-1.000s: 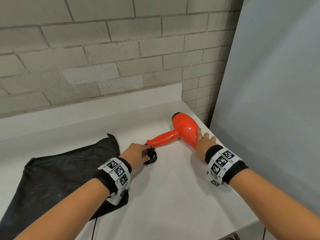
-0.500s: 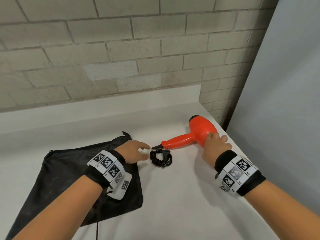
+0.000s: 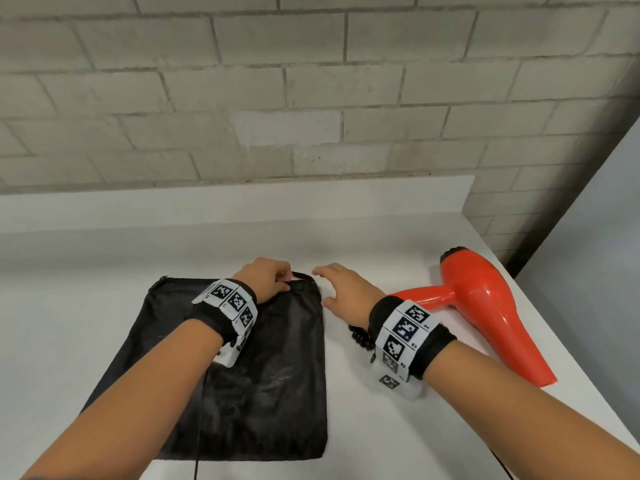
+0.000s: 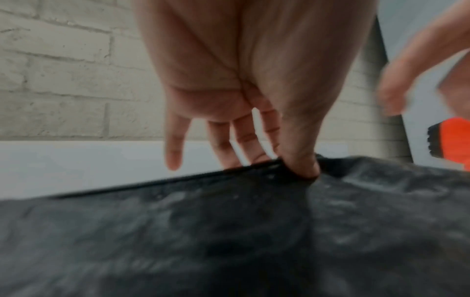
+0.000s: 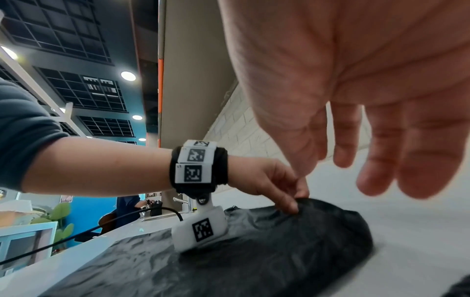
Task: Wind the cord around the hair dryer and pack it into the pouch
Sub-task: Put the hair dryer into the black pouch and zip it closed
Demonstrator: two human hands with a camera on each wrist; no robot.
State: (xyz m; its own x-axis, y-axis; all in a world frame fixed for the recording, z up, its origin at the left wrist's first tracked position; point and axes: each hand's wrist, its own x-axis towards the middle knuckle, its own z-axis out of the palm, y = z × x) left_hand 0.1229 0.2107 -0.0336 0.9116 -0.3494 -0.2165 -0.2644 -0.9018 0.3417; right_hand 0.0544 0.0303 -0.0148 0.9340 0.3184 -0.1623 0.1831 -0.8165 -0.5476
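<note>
The black pouch (image 3: 249, 382) lies flat on the white counter (image 3: 363, 427). My left hand (image 3: 282, 280) pinches its top edge near the right corner; in the left wrist view the thumb (image 4: 304, 166) presses on the pouch (image 4: 229, 231) while the fingers reach behind the hem. My right hand (image 3: 322, 287) hovers open just right of that corner, holding nothing. The red hair dryer (image 3: 485, 306) lies on the counter to the right, handle pointing left. Its coiled black cord (image 3: 360, 336) sits by the handle end, mostly hidden under my right wrist.
A brick wall (image 3: 311, 98) backs the counter, and a grey panel (image 3: 606, 237) closes the right side. The counter's right edge runs just past the dryer's nozzle. A black cable (image 5: 76, 235) trails from my left wrist camera across the pouch.
My left hand left the coiled cord and took hold of the pouch's top edge. My right hand let go of the hair dryer and moved left toward the pouch.
</note>
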